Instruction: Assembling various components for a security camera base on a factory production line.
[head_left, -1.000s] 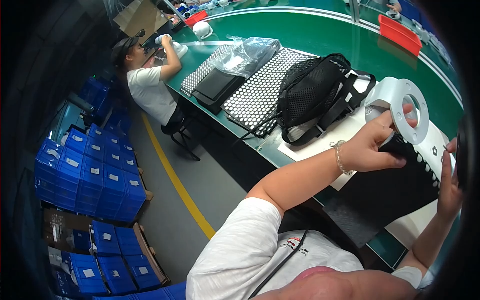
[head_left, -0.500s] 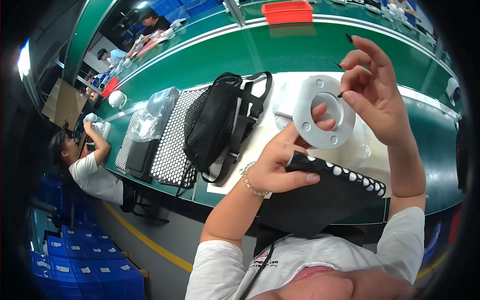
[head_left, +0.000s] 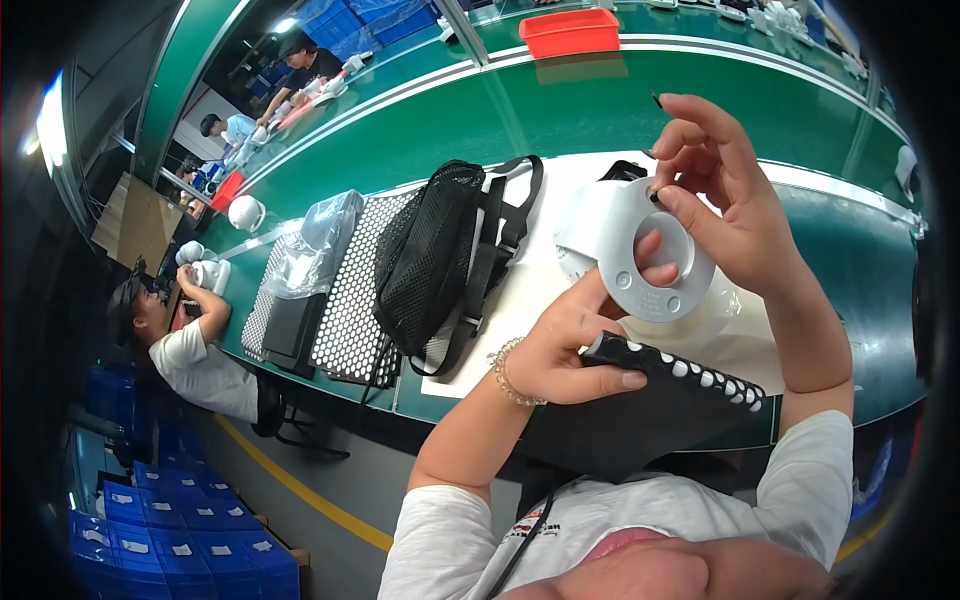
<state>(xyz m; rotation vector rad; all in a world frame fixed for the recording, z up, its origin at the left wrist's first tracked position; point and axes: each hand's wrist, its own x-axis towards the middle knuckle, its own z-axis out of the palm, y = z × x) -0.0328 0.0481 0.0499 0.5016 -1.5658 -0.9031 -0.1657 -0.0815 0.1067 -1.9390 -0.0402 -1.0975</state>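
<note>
My left hand grips a black sheet with rows of white round dots along its folded upper edge, the thumb lying over it. Fingers of the same hand pass through the opening of a white ring-shaped plastic part, which has small round recesses on its face. At the ring's upper edge is my right hand, thumb and a finger pinched together and the other fingers curled above. Dark tips show on its fingers; whatever sits in the pinch is too small to make out.
A black mesh bag with straps lies left of my hands. Beside it are dotted sheets and a clear plastic bag. A red bin stands at the far side of the green bench. A co-worker sits at the left.
My right hand has come down and left, onto the ring's upper edge. The ring has tilted and sits slightly lower in view. My left hand keeps its grip on the sheet.
</note>
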